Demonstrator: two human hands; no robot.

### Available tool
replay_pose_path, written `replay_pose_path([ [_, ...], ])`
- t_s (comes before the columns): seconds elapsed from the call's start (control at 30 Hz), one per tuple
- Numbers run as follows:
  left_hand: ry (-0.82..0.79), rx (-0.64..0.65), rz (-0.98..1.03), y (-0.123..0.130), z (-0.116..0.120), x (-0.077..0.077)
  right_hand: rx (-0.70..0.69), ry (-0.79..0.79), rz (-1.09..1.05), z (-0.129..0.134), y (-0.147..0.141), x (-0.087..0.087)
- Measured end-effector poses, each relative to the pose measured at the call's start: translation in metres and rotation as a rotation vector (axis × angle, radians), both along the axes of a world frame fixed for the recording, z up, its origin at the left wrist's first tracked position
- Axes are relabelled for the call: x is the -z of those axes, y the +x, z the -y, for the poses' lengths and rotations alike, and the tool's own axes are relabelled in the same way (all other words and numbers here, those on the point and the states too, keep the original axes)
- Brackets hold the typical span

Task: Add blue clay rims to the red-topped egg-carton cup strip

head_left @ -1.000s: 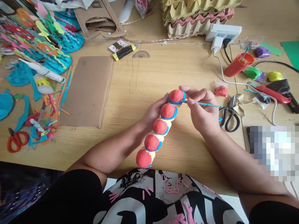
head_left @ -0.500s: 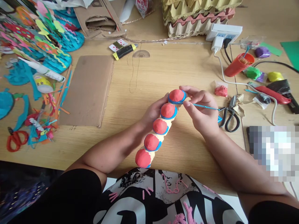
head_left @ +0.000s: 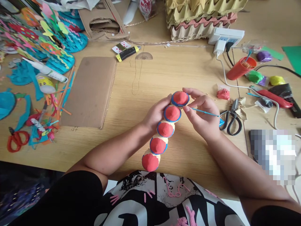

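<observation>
An egg-carton strip (head_left: 165, 129) runs slantwise above the table edge, its several cups covered with red clay domes and edged with blue. My left hand (head_left: 158, 113) is closed around the far end of the strip from the left, its fingertips hidden behind it. A thin blue modelling tool (head_left: 205, 112) is pinched between the thumb and fingers of my right hand (head_left: 204, 117). The tool's tip lies close to the blue rim of the farthest cups; whether it touches cannot be made out.
Black-handled scissors (head_left: 231, 117), red clay in a bag (head_left: 223, 93) and an orange cup (head_left: 241, 68) lie to the right. A cardboard sheet (head_left: 88, 91), paper scraps and red scissors (head_left: 17, 139) are on the left. Stacked egg trays (head_left: 202, 18) and a power strip (head_left: 226, 36) stand behind.
The strip has turned so its red domes face me more and blue shows around more of their rims. It has shifted slightly right. The tool slants down more steeply to the right.
</observation>
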State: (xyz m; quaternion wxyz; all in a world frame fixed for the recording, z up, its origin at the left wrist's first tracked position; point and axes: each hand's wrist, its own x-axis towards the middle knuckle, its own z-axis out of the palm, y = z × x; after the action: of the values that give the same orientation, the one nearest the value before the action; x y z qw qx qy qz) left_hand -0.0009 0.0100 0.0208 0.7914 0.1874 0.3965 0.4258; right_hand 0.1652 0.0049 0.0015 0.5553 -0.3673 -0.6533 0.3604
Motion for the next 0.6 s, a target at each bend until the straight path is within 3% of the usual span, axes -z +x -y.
replay_pose_path([
  [0.23,0.164,-0.075,-0.082,0.002,-0.0003,0.0056,0.013,0.023,0.003,-0.0011,-0.0007,0.0023],
  [0.43,0.058,-0.122,-0.134,0.0046,0.0003,0.0032,-0.007,0.006,-0.003,-0.0012,0.0003,0.0022],
  [0.6,0.171,-0.1,-0.071,0.0019,0.0,0.0037,-0.03,-0.045,-0.094,-0.0055,0.0007,0.0067],
])
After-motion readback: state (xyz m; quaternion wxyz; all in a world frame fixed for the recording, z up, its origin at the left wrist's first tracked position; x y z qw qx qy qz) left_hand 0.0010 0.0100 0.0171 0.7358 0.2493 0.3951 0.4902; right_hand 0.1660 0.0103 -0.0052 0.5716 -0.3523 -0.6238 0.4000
